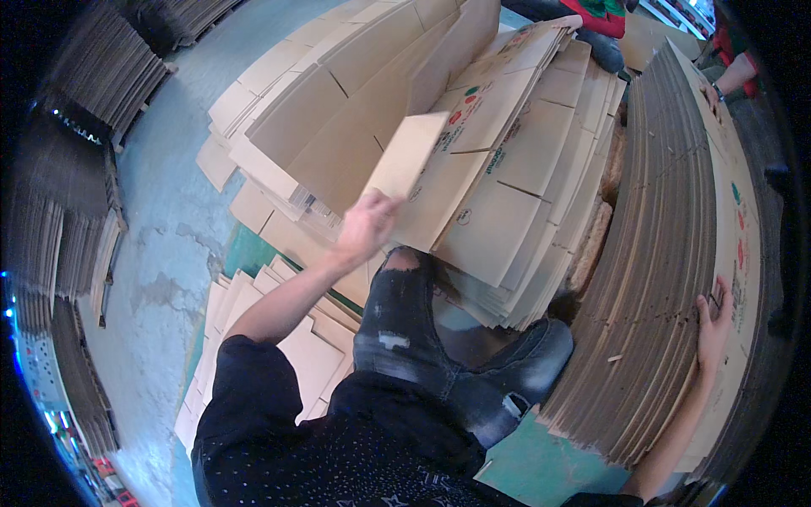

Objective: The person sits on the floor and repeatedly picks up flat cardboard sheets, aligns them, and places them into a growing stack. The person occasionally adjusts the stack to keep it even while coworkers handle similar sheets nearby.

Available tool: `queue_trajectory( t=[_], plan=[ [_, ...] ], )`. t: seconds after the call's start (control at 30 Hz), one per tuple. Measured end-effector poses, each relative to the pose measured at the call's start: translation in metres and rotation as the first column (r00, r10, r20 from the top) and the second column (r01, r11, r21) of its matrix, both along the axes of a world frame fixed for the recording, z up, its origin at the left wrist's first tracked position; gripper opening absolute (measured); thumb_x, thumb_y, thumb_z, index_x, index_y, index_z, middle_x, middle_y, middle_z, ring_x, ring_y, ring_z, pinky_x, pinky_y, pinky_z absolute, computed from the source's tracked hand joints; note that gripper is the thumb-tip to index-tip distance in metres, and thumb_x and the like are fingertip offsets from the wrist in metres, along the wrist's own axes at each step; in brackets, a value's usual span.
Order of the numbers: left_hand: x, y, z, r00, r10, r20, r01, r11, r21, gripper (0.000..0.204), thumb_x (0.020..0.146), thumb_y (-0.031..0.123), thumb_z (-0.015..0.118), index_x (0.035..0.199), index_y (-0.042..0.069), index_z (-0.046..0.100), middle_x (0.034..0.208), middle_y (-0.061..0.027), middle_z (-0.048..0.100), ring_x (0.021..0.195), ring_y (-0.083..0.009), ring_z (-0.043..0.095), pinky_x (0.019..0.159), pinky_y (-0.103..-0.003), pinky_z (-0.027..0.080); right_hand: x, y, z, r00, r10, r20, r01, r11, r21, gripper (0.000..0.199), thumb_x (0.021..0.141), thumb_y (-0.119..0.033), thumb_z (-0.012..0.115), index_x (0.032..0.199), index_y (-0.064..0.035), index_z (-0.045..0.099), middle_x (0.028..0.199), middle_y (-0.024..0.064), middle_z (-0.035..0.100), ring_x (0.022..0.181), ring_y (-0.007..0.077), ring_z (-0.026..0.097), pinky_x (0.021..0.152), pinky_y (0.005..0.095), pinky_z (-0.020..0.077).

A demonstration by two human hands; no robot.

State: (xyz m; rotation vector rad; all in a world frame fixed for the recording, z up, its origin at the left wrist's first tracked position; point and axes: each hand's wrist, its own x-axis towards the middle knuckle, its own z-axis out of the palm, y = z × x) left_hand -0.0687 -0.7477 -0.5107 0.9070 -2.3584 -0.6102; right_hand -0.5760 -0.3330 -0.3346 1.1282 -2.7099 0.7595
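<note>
My left hand (372,224) is closed around the lower end of a plain tan cardboard piece (410,156), which sticks up from the fist. Whether it is loose or a flap of a larger sheet I cannot tell. Just behind it lie printed flat cartons (524,198), fanned in an overlapping pile in front of my knees. To the right, my right hand (714,325) rests with spread fingers on the outer sheet of a tall stack of flattened cartons (646,253), whose layered edges face me.
Plain folded cardboard (338,110) bulges up beyond my left hand. More sheets (312,355) lie beside my left leg. Dark stacks (101,68) line the blue-grey floor (160,253) at left. Another person's hand (710,95) touches the right stack; someone else's sleeve (604,21) shows at the far end.
</note>
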Motion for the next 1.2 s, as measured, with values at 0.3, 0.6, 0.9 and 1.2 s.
queue_trajectory(
  t=[0.3,0.6,0.9,1.2],
  plan=[
    [-0.062,0.035,-0.029,0.909,-0.197,0.367,0.241,0.967,-0.079,0.036,0.090,0.019,0.061,0.124,0.009,0.060,0.105,-0.0093,0.056,0.098,-0.0291,0.061,0.082,-0.041,0.055,0.009,-0.004,0.006,0.999,0.004,0.043,-0.003,1.000,-0.019,0.054,0.093,-0.012,0.064,0.143,-0.0033,0.047,0.148,0.0148,0.048,0.141,0.0280,0.040,0.118,0.0381,0.0267],
    [0.001,-0.027,0.001,0.995,-0.081,-0.053,0.073,0.987,-0.146,0.034,0.084,0.007,0.067,0.118,0.010,0.064,0.102,-0.0088,0.062,0.089,-0.0222,0.065,0.078,-0.036,0.056,0.010,-0.002,0.006,1.000,0.015,-0.007,-0.015,1.000,0.014,0.053,0.094,-0.014,0.064,0.143,-0.0029,0.047,0.147,0.0154,0.049,0.140,0.0284,0.040,0.117,0.0387,0.0269],
    [0.115,-0.195,0.011,0.647,0.734,-0.205,-0.752,0.659,-0.016,0.030,0.092,0.032,0.067,0.103,0.004,0.071,0.079,-0.0156,0.070,0.074,-0.0259,0.068,0.071,-0.040,0.053,0.006,-0.003,0.005,1.000,0.018,0.016,-0.018,1.000,0.013,0.052,0.094,-0.013,0.064,0.142,-0.0022,0.048,0.147,0.0153,0.049,0.140,0.0284,0.041,0.117,0.0389,0.0270],
    [0.086,-0.132,0.018,0.836,0.468,-0.287,-0.477,0.878,0.041,0.015,0.097,0.017,0.061,0.094,0.002,0.065,0.079,-0.0109,0.069,0.071,-0.0193,0.065,0.066,-0.032,0.052,0.002,-0.002,0.001,0.999,0.024,0.032,-0.024,0.999,-0.027,0.053,0.091,-0.008,0.065,0.142,-0.0019,0.047,0.147,0.0139,0.049,0.141,0.0282,0.040,0.118,0.0386,0.0266]
  ],
)
